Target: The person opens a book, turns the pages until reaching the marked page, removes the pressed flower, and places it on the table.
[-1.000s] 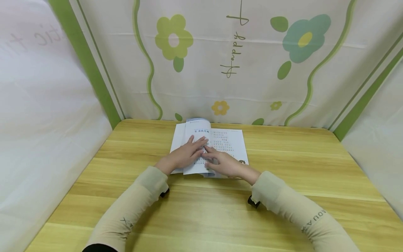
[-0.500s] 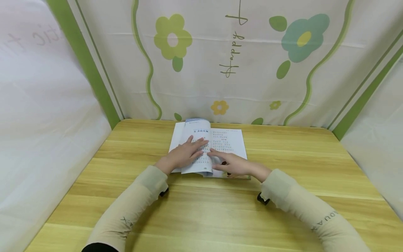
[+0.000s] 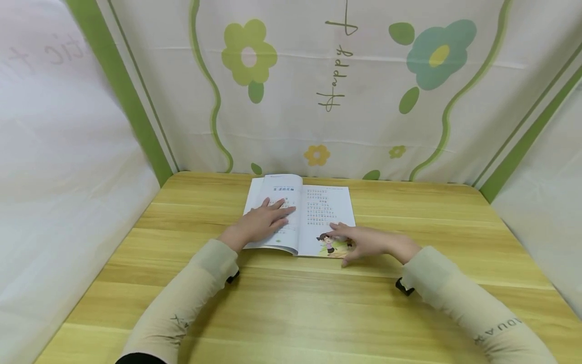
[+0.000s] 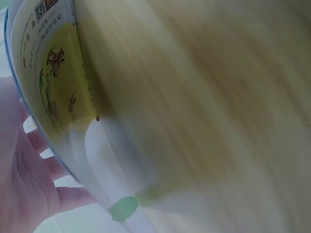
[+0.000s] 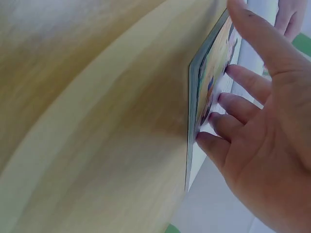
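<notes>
An open book [image 3: 313, 237] lies near the back of the table, with printed lines on both pages and a cartoon child at the lower right. My left hand [image 3: 259, 225] rests on the left page, fingers spread and fairly straight. In the left wrist view, that hand [image 4: 29, 170] is beyond the curved edge of the book [image 4: 63, 131]. My right hand [image 3: 368, 241] is over the lower right corner of the right page. Its fingertips [image 5: 218, 97] touch the page in the right wrist view, while the thumb lies toward the front edge; nothing is gripped.
The wood-grain table [image 3: 291, 308] extends around the book. A white curtain [image 3: 282, 116] with flowers and lettering hangs behind it. Another white curtain [image 3: 63, 182] stands on the left side.
My right hand has slid right, from the middle of the book to its lower right corner. The left page has flattened and swung left under my left hand, which shifted slightly left.
</notes>
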Demonstrator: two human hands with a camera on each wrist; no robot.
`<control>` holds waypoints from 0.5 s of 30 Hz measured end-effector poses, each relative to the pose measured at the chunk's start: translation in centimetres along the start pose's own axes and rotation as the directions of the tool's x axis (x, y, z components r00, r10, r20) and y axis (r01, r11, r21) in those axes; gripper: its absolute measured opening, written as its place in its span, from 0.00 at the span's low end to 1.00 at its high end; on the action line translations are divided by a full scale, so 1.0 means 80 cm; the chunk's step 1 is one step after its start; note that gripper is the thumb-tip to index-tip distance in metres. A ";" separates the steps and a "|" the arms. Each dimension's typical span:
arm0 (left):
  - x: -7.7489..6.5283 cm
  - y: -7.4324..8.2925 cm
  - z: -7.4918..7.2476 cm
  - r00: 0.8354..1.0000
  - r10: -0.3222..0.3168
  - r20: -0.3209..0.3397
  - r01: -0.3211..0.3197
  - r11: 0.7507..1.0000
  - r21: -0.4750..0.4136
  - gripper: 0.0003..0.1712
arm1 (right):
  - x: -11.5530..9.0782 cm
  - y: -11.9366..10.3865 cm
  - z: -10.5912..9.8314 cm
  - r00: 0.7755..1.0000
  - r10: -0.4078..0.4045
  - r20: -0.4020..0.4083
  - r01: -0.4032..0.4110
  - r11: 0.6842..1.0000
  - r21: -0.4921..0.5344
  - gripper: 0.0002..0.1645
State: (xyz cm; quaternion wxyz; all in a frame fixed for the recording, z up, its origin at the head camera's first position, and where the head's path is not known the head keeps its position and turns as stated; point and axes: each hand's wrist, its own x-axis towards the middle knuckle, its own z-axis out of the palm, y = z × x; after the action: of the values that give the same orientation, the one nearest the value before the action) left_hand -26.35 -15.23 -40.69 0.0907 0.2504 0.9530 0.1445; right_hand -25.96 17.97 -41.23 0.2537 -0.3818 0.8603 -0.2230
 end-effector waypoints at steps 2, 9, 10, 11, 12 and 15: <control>-0.001 -0.001 -0.001 1.000 -0.009 0.007 0.009 1.000 -0.001 0.30 | -0.003 0.002 -0.001 1.000 0.010 0.006 -0.010 1.000 0.005 0.49; -0.005 -0.004 -0.003 1.000 -0.014 0.017 0.015 1.000 -0.015 0.30 | -0.004 0.007 -0.004 1.000 0.019 0.008 -0.019 1.000 0.002 0.48; -0.005 -0.005 -0.003 1.000 -0.015 0.021 0.016 1.000 -0.018 0.30 | -0.004 0.008 -0.005 1.000 0.018 0.009 -0.018 1.000 -0.003 0.48; -0.006 -0.005 -0.004 1.000 -0.015 0.024 0.016 1.000 -0.022 0.30 | -0.004 0.008 -0.005 1.000 0.020 0.012 -0.019 1.000 -0.005 0.47; -0.006 -0.005 -0.004 1.000 -0.016 0.027 0.016 1.000 -0.026 0.30 | -0.004 0.007 -0.007 1.000 0.021 0.014 -0.021 1.000 -0.010 0.47; -0.007 -0.005 -0.003 0.999 -0.021 0.029 0.022 0.999 -0.036 0.30 | -0.006 0.005 -0.010 0.999 0.035 0.027 -0.034 0.999 -0.011 0.45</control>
State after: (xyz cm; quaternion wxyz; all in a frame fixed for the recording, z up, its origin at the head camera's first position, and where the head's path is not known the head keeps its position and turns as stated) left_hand -26.08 -15.89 -40.51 0.1106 0.2403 0.9515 0.1571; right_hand -26.42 18.72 -40.68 0.2673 -0.3713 0.8644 -0.2087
